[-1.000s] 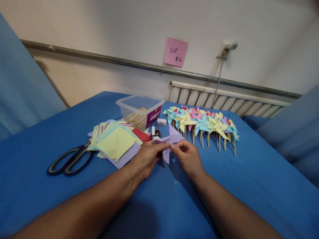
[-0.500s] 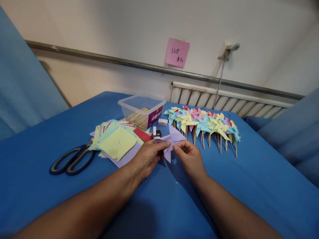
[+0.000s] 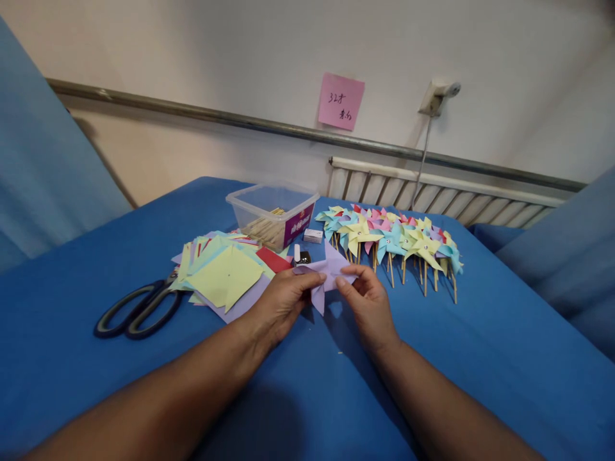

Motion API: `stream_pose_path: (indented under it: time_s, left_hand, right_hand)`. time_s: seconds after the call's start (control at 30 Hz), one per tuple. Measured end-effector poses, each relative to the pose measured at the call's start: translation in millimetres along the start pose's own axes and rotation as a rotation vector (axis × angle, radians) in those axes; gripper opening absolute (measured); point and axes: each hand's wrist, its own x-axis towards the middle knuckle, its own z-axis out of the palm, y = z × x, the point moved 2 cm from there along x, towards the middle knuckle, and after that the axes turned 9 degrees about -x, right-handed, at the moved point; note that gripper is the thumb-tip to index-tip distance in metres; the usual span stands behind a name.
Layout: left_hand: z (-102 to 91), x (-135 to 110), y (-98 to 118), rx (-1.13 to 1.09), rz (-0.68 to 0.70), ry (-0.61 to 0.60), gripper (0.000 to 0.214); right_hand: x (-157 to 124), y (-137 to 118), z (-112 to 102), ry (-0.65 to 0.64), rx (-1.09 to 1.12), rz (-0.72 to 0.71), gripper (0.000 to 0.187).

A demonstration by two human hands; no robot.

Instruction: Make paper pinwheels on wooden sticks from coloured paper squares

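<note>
A purple paper pinwheel (image 3: 332, 264) with folded points is held up over the table between both hands. My left hand (image 3: 284, 299) pinches it from the left, the thumb pressed near its centre. With thumb and forefinger, my right hand (image 3: 368, 301) grips its right-hand point. No stick shows on this pinwheel. Just behind it sits a small box of shiny pins (image 3: 302, 257), partly hidden by the paper. A pile of coloured paper squares (image 3: 228, 275), yellow on top, lies to the left of my left hand.
Large dark-handled scissors (image 3: 139, 310) lie at the left of the pile. A clear plastic tub (image 3: 240, 208) of wooden sticks stands behind, with a small white box (image 3: 313, 236) beside it. Several finished pinwheels on sticks (image 3: 394, 240) stand at the back right of the blue-covered table (image 3: 500, 320).
My right thumb and forefinger have shifted from the lower middle of the pinwheel to its right-hand point. The pinwheel has turned slightly. My left hand keeps its pinch.
</note>
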Motion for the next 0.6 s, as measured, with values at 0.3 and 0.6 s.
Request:
stream_pose_path:
  time_s: [0.3,0.6]
  left_hand:
    - [-2.9,0.0,9.5,0.232,-0.148,-0.164,0.013]
    - [-4.4,-1.1,12.5,0.540,-0.112,-0.191,0.010]
  right_hand:
    - [11.5,-6.4,-10.2,-0.285,0.076,0.127,0.043]
    - [7.3,-5.1,-6.8,-0.392,-0.024,0.180,0.042]
